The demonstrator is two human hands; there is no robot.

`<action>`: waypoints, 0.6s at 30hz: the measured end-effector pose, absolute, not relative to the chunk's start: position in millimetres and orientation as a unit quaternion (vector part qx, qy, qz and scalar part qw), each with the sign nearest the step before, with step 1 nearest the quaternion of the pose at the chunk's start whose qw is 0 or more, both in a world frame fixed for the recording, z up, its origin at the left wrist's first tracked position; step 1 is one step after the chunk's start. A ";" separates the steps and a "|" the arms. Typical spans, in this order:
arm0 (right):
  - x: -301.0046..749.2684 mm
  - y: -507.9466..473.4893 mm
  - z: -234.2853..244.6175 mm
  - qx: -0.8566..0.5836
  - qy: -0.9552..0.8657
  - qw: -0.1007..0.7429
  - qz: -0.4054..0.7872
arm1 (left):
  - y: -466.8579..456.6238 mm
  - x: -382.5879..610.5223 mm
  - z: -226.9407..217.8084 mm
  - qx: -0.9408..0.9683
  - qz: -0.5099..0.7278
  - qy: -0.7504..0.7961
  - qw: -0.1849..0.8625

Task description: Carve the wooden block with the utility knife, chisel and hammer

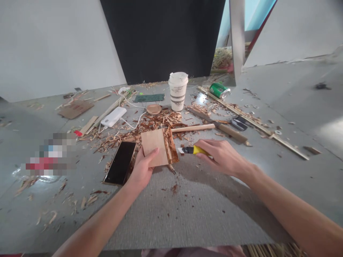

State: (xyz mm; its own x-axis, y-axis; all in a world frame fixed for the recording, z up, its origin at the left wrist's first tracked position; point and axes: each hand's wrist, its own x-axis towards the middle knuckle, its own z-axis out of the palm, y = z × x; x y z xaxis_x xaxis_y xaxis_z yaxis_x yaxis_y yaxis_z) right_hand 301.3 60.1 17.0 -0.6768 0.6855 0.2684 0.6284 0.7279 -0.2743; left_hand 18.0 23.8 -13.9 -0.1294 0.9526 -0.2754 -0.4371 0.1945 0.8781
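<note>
My left hand (143, 167) grips a flat piece of wood (155, 146) by its left side, the thumb lying across its pale smooth face. The right edge of the piece is rough, reddish-brown and splintered. Closed around a yellow utility knife (197, 150), my right hand (221, 155) is just to the right of that edge. The short blade points left at the rough edge, with a small gap between them. A black phone (120, 162) lies beside my left hand. Beneath the wood, the tip of a pencil-like stick (172, 169) pokes out.
Wood shavings (160, 121) cover the table's middle. Behind them stands a lidded paper cup (178, 92). A white power bank (114, 117) with a cable lies left. To the right are a wooden-handled tool (232, 134), a long wood strip (249, 119) and a green can (219, 90).
</note>
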 end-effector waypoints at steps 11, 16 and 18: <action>290.6 53.2 18.0 -0.313 -0.935 0.169 0.016 | 16.9 23.9 -8.6 0.273 0.564 0.481 0.613; 289.7 52.2 18.5 -0.316 -0.934 0.165 0.023 | 16.2 25.0 -7.1 0.280 0.567 0.477 0.611; 290.1 52.7 17.2 -0.314 -0.935 0.165 0.025 | 16.2 24.5 -7.6 0.282 0.566 0.476 0.611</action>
State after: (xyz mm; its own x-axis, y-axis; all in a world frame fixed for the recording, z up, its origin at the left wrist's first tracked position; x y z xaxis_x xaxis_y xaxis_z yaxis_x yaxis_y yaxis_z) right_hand 290.1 52.7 17.2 -0.7486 0.5953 0.2920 0.5788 0.8015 -0.1500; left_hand 24.5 16.2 -7.6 -0.0932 0.9607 -0.2616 -0.4235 0.1996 0.8836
